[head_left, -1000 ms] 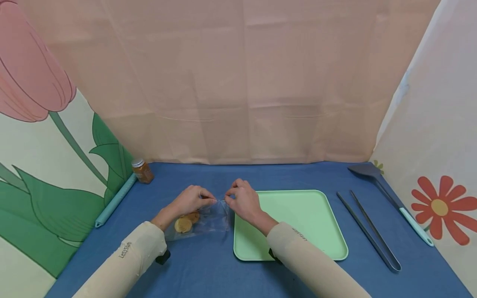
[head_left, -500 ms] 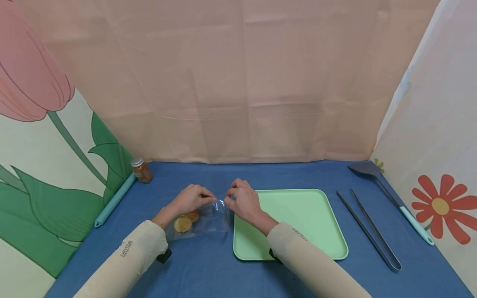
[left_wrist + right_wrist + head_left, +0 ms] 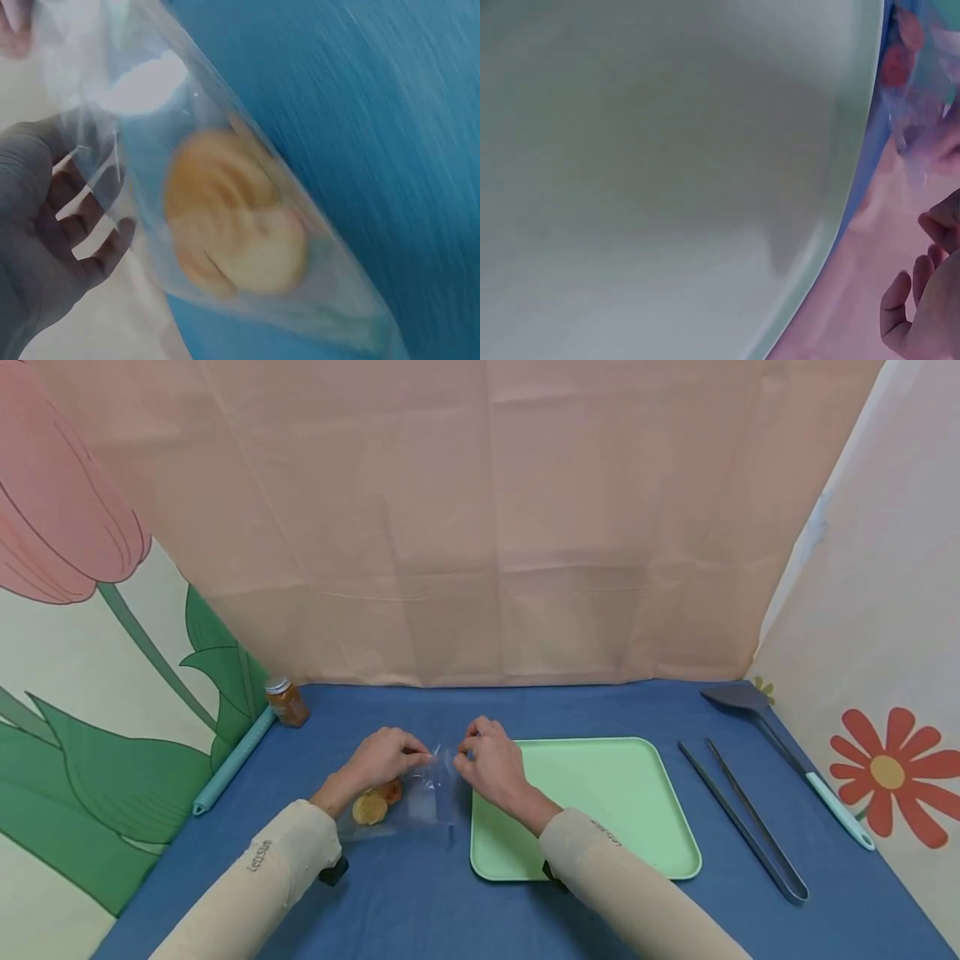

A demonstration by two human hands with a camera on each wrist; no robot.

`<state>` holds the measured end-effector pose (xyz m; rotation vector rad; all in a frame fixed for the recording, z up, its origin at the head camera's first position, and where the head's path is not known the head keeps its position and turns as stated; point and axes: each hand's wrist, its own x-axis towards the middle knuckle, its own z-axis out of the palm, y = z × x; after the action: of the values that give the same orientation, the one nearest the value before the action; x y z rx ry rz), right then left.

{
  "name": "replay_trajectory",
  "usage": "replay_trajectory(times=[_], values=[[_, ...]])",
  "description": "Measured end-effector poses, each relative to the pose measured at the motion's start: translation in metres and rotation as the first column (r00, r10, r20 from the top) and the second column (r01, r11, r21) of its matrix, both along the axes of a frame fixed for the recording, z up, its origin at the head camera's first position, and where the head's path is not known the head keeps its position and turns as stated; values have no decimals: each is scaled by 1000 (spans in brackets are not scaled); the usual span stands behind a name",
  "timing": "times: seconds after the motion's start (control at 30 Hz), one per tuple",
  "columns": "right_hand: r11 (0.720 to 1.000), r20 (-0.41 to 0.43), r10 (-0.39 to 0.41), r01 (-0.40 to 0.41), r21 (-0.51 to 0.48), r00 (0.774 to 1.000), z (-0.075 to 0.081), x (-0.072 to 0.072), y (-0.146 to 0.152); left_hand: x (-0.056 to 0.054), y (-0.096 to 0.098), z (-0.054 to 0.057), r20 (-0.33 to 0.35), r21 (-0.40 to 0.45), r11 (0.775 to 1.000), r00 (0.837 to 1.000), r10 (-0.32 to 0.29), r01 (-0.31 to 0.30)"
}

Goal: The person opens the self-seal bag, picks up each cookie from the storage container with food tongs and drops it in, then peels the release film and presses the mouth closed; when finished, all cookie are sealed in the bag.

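A clear plastic bag (image 3: 420, 797) lies on the blue tablecloth and holds round golden cookies (image 3: 371, 806). My left hand (image 3: 386, 758) pinches the bag's top edge from the left. Opposite it, my right hand (image 3: 489, 762) pinches the same edge from the right. The left wrist view shows the cookies (image 3: 232, 225) through the bag's film (image 3: 150, 82), close to my fingers (image 3: 90, 240). In the right wrist view the pale green tray (image 3: 667, 172) fills most of the picture, with my fingers (image 3: 922, 300) at the lower right.
The pale green tray (image 3: 600, 810) sits just right of the bag. Dark tongs (image 3: 742, 822) and a grey spatula (image 3: 787, 760) lie further right. A small brown jar (image 3: 286, 702) and a light blue rod (image 3: 228, 764) stand at the left by the flowered backdrop.
The bag's top edge has bunched and lifted a little between my two hands. Both hands have stayed nearly in place.
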<state>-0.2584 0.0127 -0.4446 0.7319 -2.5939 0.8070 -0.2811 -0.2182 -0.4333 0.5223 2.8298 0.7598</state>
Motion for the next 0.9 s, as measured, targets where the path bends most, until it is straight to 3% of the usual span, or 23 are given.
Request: replay_trajectory(times=[0.17,0.6,0.9], values=[[999,3,-31,31,-28,1000,3,-2,4,3,-10,-2,41,-9,998,997,60,-60],[995,50,-99,99,8,994,5,-3,-12,6,-1,3,-10,10,1000,1000,7,-6],[991,95,-128,123,52,987,6,-6,-18,9,1,4,-31,32,997,997,-74,75]])
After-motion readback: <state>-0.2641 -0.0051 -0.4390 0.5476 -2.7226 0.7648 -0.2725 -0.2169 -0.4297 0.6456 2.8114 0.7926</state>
